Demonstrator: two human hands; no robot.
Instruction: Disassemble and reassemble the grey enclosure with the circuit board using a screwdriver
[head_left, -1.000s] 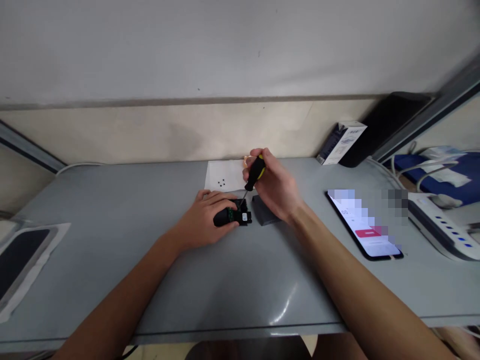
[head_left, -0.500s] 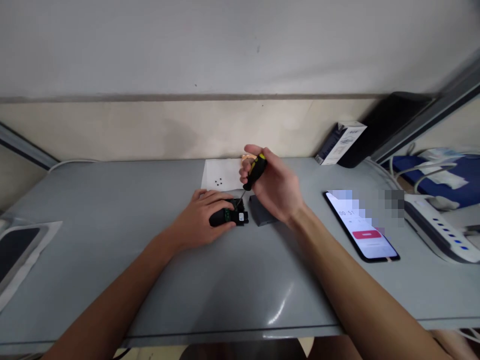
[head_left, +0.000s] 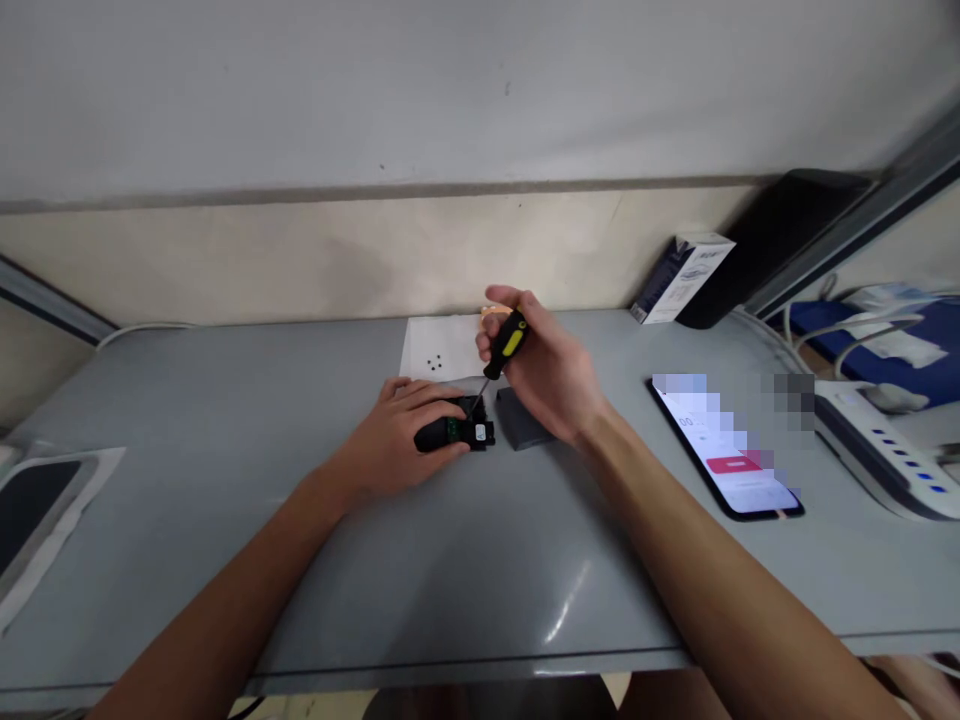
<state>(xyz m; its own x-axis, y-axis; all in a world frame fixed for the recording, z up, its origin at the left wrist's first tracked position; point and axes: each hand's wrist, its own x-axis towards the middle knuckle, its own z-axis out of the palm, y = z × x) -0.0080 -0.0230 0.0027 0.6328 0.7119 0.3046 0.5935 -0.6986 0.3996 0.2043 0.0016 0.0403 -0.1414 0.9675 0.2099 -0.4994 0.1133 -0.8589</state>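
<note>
My left hand (head_left: 397, 435) presses down on a small black device (head_left: 454, 432) with a green board showing, flat on the grey table (head_left: 450, 560). My right hand (head_left: 547, 365) grips a black-and-yellow screwdriver (head_left: 508, 342), tilted, its thin tip down at the device's far right corner. A dark grey cover piece (head_left: 519, 420) lies just right of the device, partly under my right hand. Behind the hands, a white paper sheet (head_left: 439, 350) carries several tiny black screws (head_left: 434, 364).
A lit phone (head_left: 724, 445) lies to the right. A white power strip (head_left: 877, 445) with cables sits at the far right. A small carton (head_left: 684, 265) and a black object (head_left: 780, 235) lean at the back right. A dark screen in white wrapping (head_left: 37, 510) is at the left edge.
My right hand has turned the screwdriver slightly, fingers shifting on the handle. My left hand stays on the device. The view has drifted a little.
</note>
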